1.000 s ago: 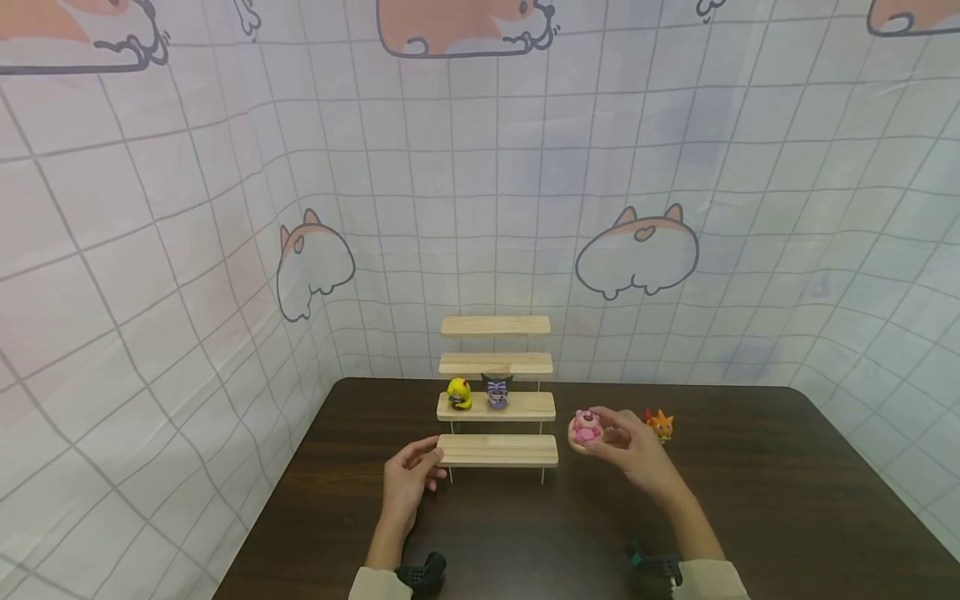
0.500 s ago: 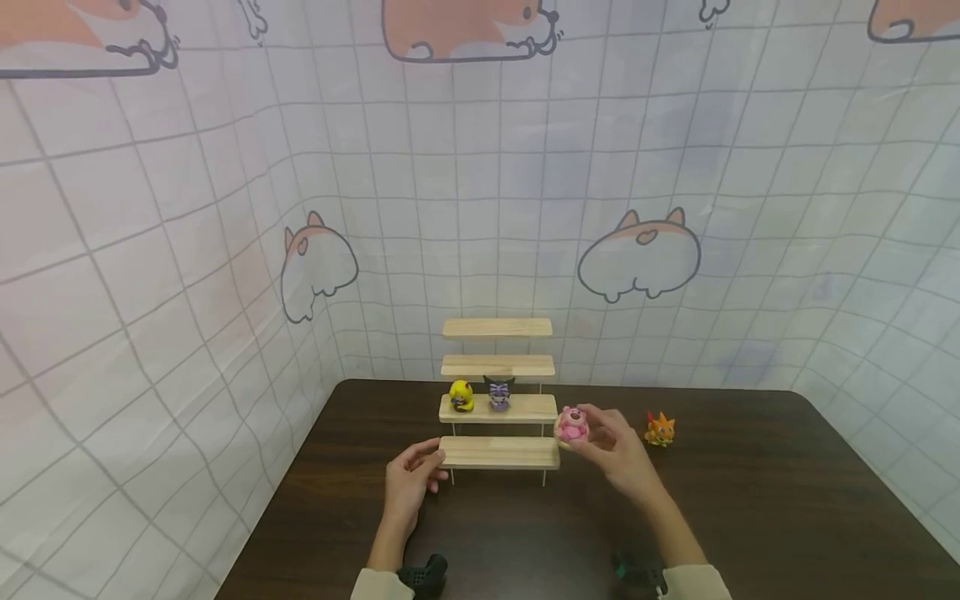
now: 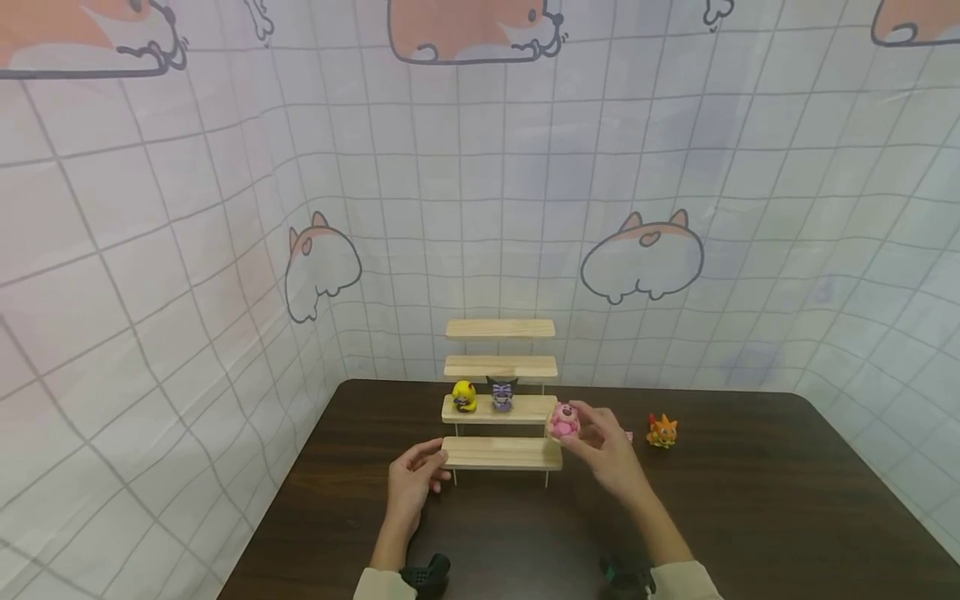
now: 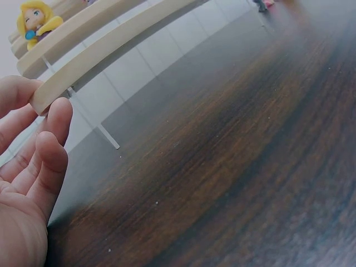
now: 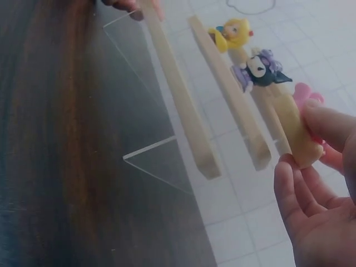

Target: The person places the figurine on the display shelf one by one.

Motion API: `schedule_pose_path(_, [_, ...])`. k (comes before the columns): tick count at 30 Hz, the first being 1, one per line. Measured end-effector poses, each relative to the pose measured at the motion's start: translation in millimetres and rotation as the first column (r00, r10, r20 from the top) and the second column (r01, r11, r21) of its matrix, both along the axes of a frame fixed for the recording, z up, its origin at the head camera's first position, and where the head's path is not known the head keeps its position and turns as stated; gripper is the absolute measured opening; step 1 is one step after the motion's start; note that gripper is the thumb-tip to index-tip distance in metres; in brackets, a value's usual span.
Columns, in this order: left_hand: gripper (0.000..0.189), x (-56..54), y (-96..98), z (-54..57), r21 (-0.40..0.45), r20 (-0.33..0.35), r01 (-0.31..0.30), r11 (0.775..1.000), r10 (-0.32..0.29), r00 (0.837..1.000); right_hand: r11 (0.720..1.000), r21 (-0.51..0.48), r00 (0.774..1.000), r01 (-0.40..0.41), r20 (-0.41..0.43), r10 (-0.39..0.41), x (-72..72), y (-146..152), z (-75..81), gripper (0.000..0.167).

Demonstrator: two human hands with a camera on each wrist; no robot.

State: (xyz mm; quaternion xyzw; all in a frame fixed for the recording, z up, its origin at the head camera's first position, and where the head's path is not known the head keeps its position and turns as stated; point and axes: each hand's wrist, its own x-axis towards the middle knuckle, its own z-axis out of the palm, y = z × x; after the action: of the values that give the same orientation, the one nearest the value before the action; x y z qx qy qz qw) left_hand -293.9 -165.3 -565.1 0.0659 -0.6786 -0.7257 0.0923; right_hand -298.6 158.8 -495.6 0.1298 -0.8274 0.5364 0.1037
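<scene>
A tiered wooden display stand (image 3: 501,450) has several pale boards on clear legs. My left hand (image 3: 414,481) pinches the left end of its lowest board; the left wrist view shows fingers (image 4: 59,119) at that end. Between thumb and fingers of my right hand (image 3: 609,454) is a pink bear figurine (image 3: 564,421) on a cream base (image 5: 297,133), overlapping the right end of the second board in the head view. On that board a yellow-haired figurine (image 3: 464,397) sits at the left, and a purple-and-black figurine (image 3: 502,395) is beside it.
An orange spiky figurine (image 3: 662,431) stands on the dark wood table (image 3: 765,492) to the right. Just behind my right hand a small pink thing (image 3: 628,436) shows. A white grid-patterned cloth (image 3: 495,233) rises behind and at both sides.
My right hand has carried the bear figurine leftward from beside the stand to the second board's right end. The left hand stays at the lowest board. The orange figurine has come into full view.
</scene>
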Motion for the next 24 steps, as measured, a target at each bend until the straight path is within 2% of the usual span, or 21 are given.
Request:
schedule_pose_path(5, [0.035, -0.8, -0.2, -0.4, -0.002, -0.005, -0.003, 1.000, 0.003, 1.000, 0.999, 0.052, 1.000, -0.005, -0.007, 0.005, -11.5, 0.1, 4.0, 0.062])
schedule_pose_path(13, [0.033, -1.3, 0.3, -1.3, -0.001, 0.003, -0.009, 1.000, 0.009, 1.000, 0.993, 0.102, 0.998, -0.063, -0.001, 0.064, -26.0, 0.7, 15.7, 0.060])
schedule_pose_path(24, [0.033, -1.5, 0.5, -2.1, 0.006, -0.003, -0.003, 1.000, 0.003, 1.000, 0.968, 0.226, 0.994, -0.109, 0.013, 0.109, -44.6, -2.0, 21.6, 0.058])
